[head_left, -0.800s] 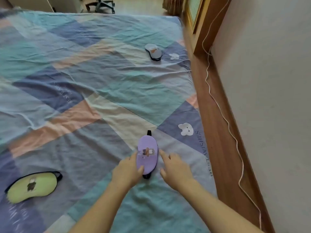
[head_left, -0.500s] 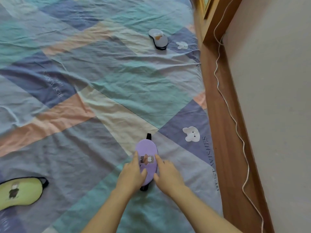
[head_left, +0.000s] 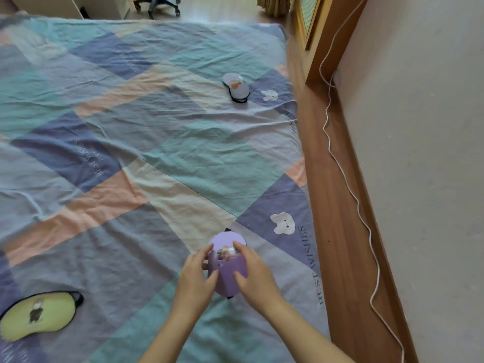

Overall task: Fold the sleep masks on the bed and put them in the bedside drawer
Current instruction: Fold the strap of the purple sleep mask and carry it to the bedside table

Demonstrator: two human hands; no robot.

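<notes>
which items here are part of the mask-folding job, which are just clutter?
Job:
purple mask, held by left hand and right hand, mid-fold
green mask, flat on the bed
grey mask, far side
bed

Clutter:
white cable along the wall
office chair base
wooden ledge

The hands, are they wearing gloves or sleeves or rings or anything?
No. Both the left hand and the right hand are bare, with no gloves, rings, watch or bracelets that show. The forearms are bare too, with no sleeves in view right down to the bottom edge of the picture.
</notes>
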